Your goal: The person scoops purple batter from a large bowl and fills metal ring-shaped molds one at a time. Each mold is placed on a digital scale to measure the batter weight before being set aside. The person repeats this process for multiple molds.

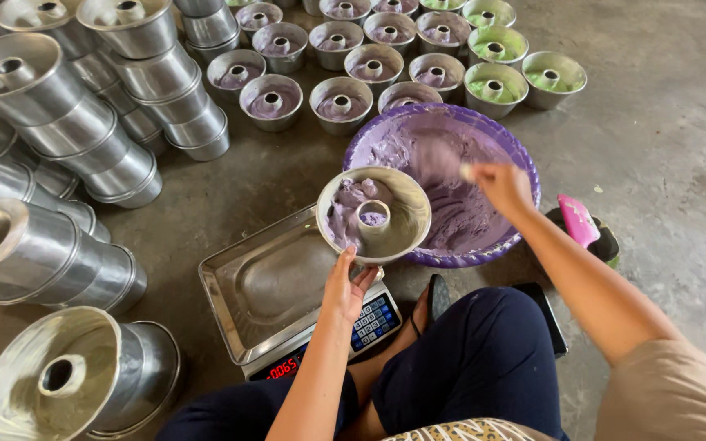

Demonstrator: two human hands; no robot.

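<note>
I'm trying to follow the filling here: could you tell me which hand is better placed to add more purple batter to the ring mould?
Probably the right hand: it is in the purple basin, while the left hand holds the ring mould.

Small baking workshop, concrete floor (672,147), stacked metal ring moulds (67,122), rows of batter-filled moulds (373,61), weighing scale (288,302)

I see the scale (288,314) just left of the batter basin (443,180), filled moulds (341,102) behind it, empty mould stacks (59,122) far left.
</note>
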